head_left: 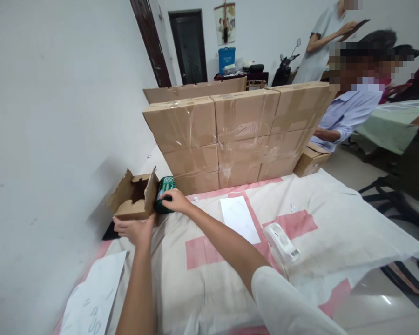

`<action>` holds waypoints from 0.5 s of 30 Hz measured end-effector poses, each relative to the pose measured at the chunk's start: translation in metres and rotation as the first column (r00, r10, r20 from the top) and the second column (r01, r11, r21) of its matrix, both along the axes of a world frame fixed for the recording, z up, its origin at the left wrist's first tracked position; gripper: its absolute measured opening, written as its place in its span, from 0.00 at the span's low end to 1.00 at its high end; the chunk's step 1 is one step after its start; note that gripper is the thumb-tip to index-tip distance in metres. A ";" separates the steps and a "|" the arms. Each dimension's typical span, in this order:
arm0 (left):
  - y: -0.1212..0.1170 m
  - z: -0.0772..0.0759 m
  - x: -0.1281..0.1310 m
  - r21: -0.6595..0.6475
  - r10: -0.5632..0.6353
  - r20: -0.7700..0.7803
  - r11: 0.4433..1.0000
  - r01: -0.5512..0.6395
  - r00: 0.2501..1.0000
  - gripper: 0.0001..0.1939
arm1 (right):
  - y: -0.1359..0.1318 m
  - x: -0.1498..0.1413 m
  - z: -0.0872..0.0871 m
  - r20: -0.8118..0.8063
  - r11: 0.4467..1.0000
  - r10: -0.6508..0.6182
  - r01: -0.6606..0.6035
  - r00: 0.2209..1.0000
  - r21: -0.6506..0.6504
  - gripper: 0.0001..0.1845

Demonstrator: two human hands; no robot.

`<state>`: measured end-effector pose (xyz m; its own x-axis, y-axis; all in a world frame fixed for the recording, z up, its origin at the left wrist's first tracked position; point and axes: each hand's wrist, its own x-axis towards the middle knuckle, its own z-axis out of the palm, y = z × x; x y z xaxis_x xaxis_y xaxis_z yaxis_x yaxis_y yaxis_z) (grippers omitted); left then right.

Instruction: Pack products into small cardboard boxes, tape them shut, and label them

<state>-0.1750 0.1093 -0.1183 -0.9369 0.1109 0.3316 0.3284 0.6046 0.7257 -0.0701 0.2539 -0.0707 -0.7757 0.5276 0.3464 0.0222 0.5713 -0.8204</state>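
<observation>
Head view: two hands at an open cardboard box and a green container on the table.
The left hand [134,229] touches the cardboard box [134,209] at its six o'clock; whether its fingers clamp, I cannot tell. The right hand [177,201] has its fingers clamped on the green container [165,184], just beside the box at three o'clock. Stacked boxes [239,135] stand at the container's two o'clock on the table [174,288].

My open cardboard box [136,210], my dark-green container [166,184]
The box stands with flaps [150,191] raised; the container is just right of it.
</observation>
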 end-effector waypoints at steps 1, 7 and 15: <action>-0.005 0.000 0.005 0.003 0.003 -0.010 1.000 -0.003 1.000 0.71 | -0.004 0.002 0.000 -0.002 1.000 0.015 -0.015 1.000 -0.023 0.07; -0.034 0.010 0.036 -0.020 0.051 0.001 0.998 -0.051 0.999 0.73 | -0.023 0.022 0.005 -0.008 0.985 0.097 -0.097 0.995 -0.145 0.04; -0.084 0.004 0.072 -0.006 -0.016 -0.118 1.000 0.016 0.993 0.74 | -0.079 0.066 0.007 0.068 0.997 0.063 -0.061 0.996 -0.042 0.07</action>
<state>-0.1025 0.0255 -0.1140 -0.8892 0.1278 0.4394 0.4215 0.6023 0.6779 -0.0038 0.1751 -0.0633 -0.8286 0.4900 0.2708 0.0451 0.5406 -0.8401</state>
